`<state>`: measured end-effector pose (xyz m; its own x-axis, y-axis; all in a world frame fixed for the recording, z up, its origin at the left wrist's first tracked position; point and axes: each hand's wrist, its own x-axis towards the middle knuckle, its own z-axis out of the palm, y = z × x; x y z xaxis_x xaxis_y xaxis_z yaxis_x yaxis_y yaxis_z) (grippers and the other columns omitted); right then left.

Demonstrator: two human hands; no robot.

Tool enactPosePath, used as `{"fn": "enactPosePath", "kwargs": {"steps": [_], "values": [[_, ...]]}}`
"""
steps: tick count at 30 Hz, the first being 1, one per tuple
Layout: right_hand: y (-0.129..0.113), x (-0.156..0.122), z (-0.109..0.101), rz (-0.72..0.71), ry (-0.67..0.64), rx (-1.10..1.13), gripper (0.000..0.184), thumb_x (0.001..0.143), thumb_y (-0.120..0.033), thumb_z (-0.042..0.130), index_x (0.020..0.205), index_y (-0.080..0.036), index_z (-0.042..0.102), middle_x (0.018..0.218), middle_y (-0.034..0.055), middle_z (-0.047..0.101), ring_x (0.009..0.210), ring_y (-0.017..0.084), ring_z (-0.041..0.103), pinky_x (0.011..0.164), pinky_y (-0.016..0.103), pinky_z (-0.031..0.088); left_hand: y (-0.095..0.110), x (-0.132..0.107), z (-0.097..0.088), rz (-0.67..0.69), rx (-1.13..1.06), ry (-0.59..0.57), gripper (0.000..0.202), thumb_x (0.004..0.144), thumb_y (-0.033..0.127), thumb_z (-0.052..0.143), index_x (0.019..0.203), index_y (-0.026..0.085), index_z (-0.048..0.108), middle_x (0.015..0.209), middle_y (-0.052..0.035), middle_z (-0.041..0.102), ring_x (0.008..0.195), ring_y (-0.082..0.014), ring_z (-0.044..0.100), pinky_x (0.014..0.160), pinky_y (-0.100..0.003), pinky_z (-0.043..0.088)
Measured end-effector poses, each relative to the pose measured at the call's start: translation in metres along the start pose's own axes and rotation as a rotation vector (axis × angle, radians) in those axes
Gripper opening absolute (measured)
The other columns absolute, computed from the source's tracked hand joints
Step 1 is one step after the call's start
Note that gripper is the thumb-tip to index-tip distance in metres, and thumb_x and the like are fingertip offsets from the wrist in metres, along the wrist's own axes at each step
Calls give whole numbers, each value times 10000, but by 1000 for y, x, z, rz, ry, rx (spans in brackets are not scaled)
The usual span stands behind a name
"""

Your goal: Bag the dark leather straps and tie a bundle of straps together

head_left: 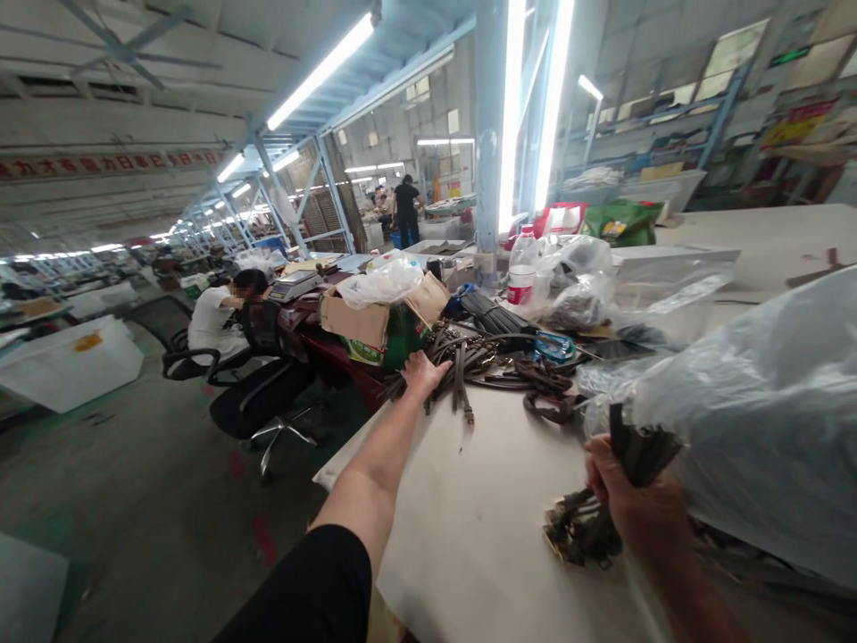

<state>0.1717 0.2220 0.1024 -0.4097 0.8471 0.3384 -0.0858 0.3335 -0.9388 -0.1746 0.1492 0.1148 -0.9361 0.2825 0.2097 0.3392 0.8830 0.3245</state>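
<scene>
My left hand (421, 372) is stretched far out over the white table (469, 536), fingers closed among a heap of dark leather straps (495, 366) near the table's far left edge. Closer to me, my right hand (633, 505) grips a bundle of dark straps (603, 500); the bundle's metal ends hang down toward the table and its upper end sticks up beside a big clear plastic bag (756, 420).
Behind the strap heap stand an open cardboard box (375, 326), a plastic bottle (520, 268) and more plastic bags (582, 286). A seated person (218, 317) works at the left beside black office chairs (261, 393). Another person (406, 207) stands far back.
</scene>
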Motion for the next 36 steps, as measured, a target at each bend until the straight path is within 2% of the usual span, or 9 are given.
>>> {"fn": "enactPosePath", "kwargs": {"steps": [5, 10, 13, 17, 20, 22, 27, 31, 36], "values": [[-4, -1, 2, 34, -21, 28, 518, 783, -673, 617, 678, -168, 563, 481, -7, 477, 432, 123, 436, 463, 264, 370, 2, 2, 8, -32, 29, 21, 925, 755, 771, 588, 1383, 103, 467, 1428, -227, 499, 1334, -358, 470, 1099, -427, 402], [1, 0, 3, 35, -23, 99, 472, 786, -635, 641, 751, -169, 575, 515, -16, 495, 430, 114, 436, 438, 244, 360, 5, 16, 5, -28, 55, -104, 949, 670, 829, 618, 1239, 70, 626, 1336, -258, 585, 1305, -388, 507, 1081, -422, 424], [4, 1, 4, 21, -28, 94, 491, 787, -653, 631, 731, -169, 566, 510, -10, 497, 426, 118, 435, 436, 251, 364, 12, 21, 5, -25, 65, -167, 995, 632, 854, 626, 1229, 58, 646, 1379, -271, 560, 1334, -412, 482, 1095, -442, 415], [1, 0, 4, 34, -5, 85, 457, 817, -614, 623, 748, -165, 569, 531, -7, 506, 449, 117, 442, 462, 259, 369, 30, 17, 14, -57, 47, -228, 1222, 548, 910, 625, 1409, 52, 500, 1459, -287, 480, 1362, -414, 465, 1103, -455, 417], [1, -1, 5, 44, -14, 73, 468, 816, -620, 625, 756, -157, 586, 536, -1, 518, 443, 117, 447, 468, 264, 370, 43, 15, 22, -77, 48, -227, 1325, 518, 800, 757, 1531, 74, 305, 1530, -285, 384, 1426, -409, 384, 1132, -495, 382], [3, -1, 4, 54, -17, 85, 475, 813, -629, 627, 767, -158, 586, 536, -5, 516, 435, 112, 441, 464, 259, 368, 47, 16, 24, -78, 47, -229, 1268, 537, 659, 836, 1530, 83, 298, 1523, -280, 399, 1420, -395, 399, 1117, -483, 402], [4, 1, 3, 47, -29, 92, 497, 803, -652, 622, 765, -157, 591, 536, 1, 524, 437, 121, 462, 455, 258, 390, 42, 29, 20, 7, 11, -270, 850, 579, 427, 863, 1310, 107, 570, 1283, -194, 657, 1213, -291, 629, 953, -289, 517], [5, 4, 2, 20, -80, 74, 520, 814, -672, 592, 724, -161, 566, 527, 8, 529, 434, 125, 478, 446, 257, 393, 40, 33, 16, 70, 7, -270, 753, 557, 346, 869, 1228, 109, 623, 1193, -170, 707, 1122, -273, 681, 881, -258, 539], [5, 7, 3, 11, -68, 129, 560, 755, -724, 598, 738, -165, 556, 498, -5, 514, 400, 120, 459, 406, 251, 383, 48, 34, 3, 158, 27, -240, 625, 602, 276, 812, 1182, 127, 637, 1195, -161, 706, 1126, -273, 677, 855, -250, 537]]}}
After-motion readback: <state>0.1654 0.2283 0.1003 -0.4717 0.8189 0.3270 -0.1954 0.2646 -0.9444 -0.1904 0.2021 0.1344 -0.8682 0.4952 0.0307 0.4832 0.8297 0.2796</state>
